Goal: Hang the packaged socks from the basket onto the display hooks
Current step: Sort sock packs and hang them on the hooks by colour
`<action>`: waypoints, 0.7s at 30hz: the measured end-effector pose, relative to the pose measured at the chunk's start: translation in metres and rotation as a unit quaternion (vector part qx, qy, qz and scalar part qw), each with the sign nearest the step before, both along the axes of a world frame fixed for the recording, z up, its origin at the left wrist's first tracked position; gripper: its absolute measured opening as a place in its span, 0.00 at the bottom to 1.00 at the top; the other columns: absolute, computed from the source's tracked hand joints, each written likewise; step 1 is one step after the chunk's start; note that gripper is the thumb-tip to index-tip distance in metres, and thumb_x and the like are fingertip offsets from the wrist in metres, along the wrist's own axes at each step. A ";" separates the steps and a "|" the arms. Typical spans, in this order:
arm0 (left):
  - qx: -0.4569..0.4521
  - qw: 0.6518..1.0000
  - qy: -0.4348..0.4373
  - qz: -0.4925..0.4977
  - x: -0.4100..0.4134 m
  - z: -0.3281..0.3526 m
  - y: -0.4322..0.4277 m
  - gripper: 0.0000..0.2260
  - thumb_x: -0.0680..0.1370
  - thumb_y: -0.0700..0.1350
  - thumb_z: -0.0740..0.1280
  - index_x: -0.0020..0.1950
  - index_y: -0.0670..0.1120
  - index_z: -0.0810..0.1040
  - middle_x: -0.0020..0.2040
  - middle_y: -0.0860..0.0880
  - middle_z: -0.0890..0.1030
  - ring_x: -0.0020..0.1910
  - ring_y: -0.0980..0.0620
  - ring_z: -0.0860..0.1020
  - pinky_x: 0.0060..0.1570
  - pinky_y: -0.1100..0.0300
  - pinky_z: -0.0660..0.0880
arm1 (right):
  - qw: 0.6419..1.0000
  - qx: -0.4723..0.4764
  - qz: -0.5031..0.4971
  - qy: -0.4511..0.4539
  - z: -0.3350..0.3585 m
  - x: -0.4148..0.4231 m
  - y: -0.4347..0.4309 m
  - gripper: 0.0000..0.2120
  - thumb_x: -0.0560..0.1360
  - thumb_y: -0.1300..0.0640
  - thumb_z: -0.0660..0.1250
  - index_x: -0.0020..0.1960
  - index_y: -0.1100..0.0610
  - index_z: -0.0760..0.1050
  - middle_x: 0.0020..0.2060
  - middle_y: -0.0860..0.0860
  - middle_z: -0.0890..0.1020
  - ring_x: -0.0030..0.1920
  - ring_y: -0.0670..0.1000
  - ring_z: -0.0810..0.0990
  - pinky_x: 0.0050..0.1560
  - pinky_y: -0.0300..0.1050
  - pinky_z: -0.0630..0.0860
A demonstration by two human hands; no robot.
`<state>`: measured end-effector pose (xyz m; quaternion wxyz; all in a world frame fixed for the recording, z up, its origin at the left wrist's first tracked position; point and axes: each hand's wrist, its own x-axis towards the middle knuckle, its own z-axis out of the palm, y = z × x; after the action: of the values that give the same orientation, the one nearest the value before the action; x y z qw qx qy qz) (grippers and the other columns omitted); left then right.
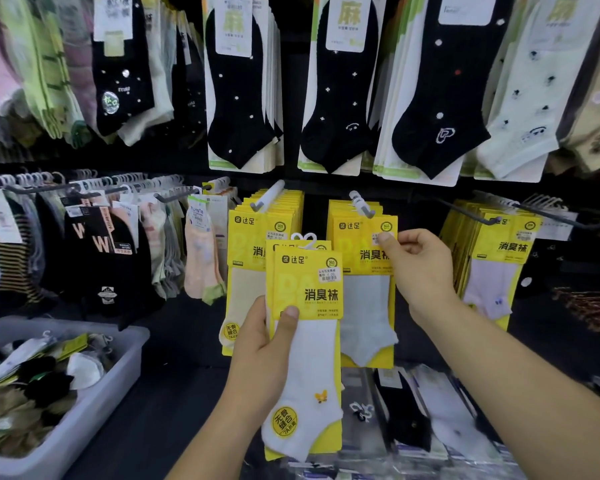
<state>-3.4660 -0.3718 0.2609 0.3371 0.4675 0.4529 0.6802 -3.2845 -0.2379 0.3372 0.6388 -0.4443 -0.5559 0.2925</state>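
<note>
My left hand (262,344) grips a small stack of yellow sock packs (309,306) with white socks, held upright in front of the display. My right hand (418,268) pinches the top right corner of the front yellow pack (361,244) that hangs on the middle hook (362,206). A second hook (269,197) to the left carries a thick row of the same yellow packs. The grey basket (118,362) with several loose sock packs sits at the lower left.
Black and pale socks hang in rows above. Dark and striped socks fill the hooks at left, more yellow packs (499,251) at right. Loose packs of socks (413,417) lie on the shelf below my hands.
</note>
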 end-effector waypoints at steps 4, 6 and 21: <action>0.001 1.000 -0.017 -0.020 0.005 0.000 -0.001 0.08 0.78 0.58 0.66 0.54 0.62 0.83 0.57 0.53 0.88 0.57 0.50 0.86 0.59 0.42 0.82 | 0.999 -0.018 -0.029 -0.012 -0.006 -0.001 0.001 0.13 0.73 0.47 0.76 0.44 0.54 0.76 0.39 0.51 0.81 0.40 0.49 0.79 0.41 0.44 0.76; 0.000 0.999 -0.026 -0.028 0.007 0.001 -0.001 0.08 0.78 0.57 0.66 0.55 0.61 0.83 0.58 0.53 0.88 0.59 0.48 0.86 0.61 0.38 0.81 | 0.998 -0.009 -0.053 -0.031 -0.006 -0.001 -0.008 0.12 0.74 0.46 0.74 0.45 0.53 0.75 0.40 0.49 0.79 0.40 0.46 0.77 0.40 0.38 0.72; 0.011 0.996 -0.068 -0.061 0.021 0.002 -0.004 0.09 0.77 0.50 0.73 0.56 0.58 0.84 0.56 0.48 0.89 0.54 0.47 0.88 0.44 0.58 0.84 | 0.980 -0.090 0.179 -0.020 -0.009 -0.004 -0.067 0.06 0.76 0.55 0.73 0.47 0.58 0.81 0.41 0.55 0.87 0.45 0.54 0.87 0.47 0.52 0.84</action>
<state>-3.4454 -0.3759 0.2633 0.4026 0.4511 0.3919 0.6934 -3.2883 -0.3048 0.3280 0.5221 -0.3995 -0.6104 0.4418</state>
